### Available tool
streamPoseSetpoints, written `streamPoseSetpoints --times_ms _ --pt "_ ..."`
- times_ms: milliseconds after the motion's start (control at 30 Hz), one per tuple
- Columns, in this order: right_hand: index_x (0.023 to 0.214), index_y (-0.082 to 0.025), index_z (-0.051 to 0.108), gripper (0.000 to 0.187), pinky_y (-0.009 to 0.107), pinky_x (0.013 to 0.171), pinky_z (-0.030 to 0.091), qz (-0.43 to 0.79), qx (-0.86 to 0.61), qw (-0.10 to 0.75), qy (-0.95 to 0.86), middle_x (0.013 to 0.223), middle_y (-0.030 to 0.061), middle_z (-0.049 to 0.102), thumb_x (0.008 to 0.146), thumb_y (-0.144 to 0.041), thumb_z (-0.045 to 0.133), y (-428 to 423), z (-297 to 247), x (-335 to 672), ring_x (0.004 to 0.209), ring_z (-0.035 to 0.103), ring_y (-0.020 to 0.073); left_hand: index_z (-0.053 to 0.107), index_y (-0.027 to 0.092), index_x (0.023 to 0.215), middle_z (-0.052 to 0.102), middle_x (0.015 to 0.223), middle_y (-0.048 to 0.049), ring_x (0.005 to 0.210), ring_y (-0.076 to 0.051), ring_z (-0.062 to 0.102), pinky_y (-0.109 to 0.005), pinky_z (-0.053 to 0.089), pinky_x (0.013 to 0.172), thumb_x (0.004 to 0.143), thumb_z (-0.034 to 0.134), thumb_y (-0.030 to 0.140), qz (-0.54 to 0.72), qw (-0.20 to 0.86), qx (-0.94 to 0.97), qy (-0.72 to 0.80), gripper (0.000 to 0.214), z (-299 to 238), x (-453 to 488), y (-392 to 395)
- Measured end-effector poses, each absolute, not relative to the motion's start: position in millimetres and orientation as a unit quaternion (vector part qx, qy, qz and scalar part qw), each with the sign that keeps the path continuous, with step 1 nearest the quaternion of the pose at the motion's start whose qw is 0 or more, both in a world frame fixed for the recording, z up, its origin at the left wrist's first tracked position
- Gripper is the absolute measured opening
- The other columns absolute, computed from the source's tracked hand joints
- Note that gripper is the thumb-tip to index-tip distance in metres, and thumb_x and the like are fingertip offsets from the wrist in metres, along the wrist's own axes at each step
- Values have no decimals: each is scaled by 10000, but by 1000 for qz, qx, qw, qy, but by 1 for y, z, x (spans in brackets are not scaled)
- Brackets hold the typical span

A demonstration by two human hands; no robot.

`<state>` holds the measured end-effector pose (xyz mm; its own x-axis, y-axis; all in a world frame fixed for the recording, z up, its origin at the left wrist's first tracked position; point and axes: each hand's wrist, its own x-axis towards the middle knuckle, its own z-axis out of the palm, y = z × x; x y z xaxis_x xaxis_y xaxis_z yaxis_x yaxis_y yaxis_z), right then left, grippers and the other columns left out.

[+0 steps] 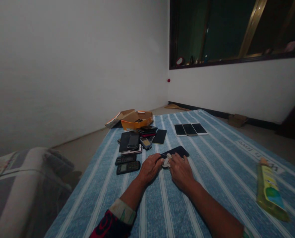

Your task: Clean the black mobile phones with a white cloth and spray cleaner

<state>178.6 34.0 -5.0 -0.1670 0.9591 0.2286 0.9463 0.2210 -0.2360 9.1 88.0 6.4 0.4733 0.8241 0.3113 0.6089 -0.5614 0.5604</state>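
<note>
A dark smartphone (181,150) lies flat on the striped bedspread in front of me, its far right end uncovered. My left hand (151,168) is closed over the phone's left end, fingers bent. Bunched white tissue (166,161) is pinched under the fingers of my right hand (180,170), pressed against the phone's near side. Part of the phone is hidden by both hands. Close to my left hand are two black keypad phones (128,167), lying side by side.
Beyond the keypad phones is a pile of several phones (133,141), with an open orange box (136,124) behind. Three smartphones (190,129) lie in a row at the far right. A bottle of yellow-green liquid (270,191) lies on the bedspread (212,185) at right.
</note>
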Motion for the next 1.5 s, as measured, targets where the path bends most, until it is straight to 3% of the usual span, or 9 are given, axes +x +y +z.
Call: streamPoseSetpoints --times_ms 167,433,667,900,1200,1500 --pt "1329 -109 547 441 530 1128 160 8 -657 150 -738 1441 161 480 960 -160 310 33 -3 183 1383 330 313 619 203 921 672 930 -65 916 -233 612 -360 461 852 950 375 389 276 195 837 430 308 8 10 88" --pt "1342 -146 543 438 525 1139 136 22 -617 155 -771 1460 142 467 958 -183 336 26 -3 171 1399 314 297 616 203 909 664 895 -60 895 -231 615 -352 465 833 944 381 375 284 189 838 426 294 9 10 86" --pt "1299 -116 571 430 522 1112 193 1 -678 153 -719 1410 163 510 960 -155 310 35 -5 188 1370 352 312 611 196 922 662 916 -71 915 -238 609 -361 458 853 955 369 384 275 181 840 431 309 6 9 89" --pt "1332 -151 554 432 518 1144 151 13 -607 161 -778 1450 140 480 963 -181 331 24 -5 172 1400 318 291 618 196 967 677 970 -78 953 -241 613 -369 459 882 950 383 387 288 182 836 431 304 3 8 90" --pt "1307 -142 568 415 543 1107 210 2 -692 156 -705 1423 153 501 969 -170 330 37 -3 191 1371 356 312 626 206 955 680 969 -70 948 -235 617 -360 466 876 949 380 385 282 194 832 436 304 10 8 86" --pt "1349 -189 544 432 504 1148 168 25 -605 169 -778 1460 116 474 959 -190 359 27 -5 170 1395 331 281 634 218 952 683 975 -61 956 -227 606 -363 458 904 950 391 383 288 196 828 439 294 6 8 87"
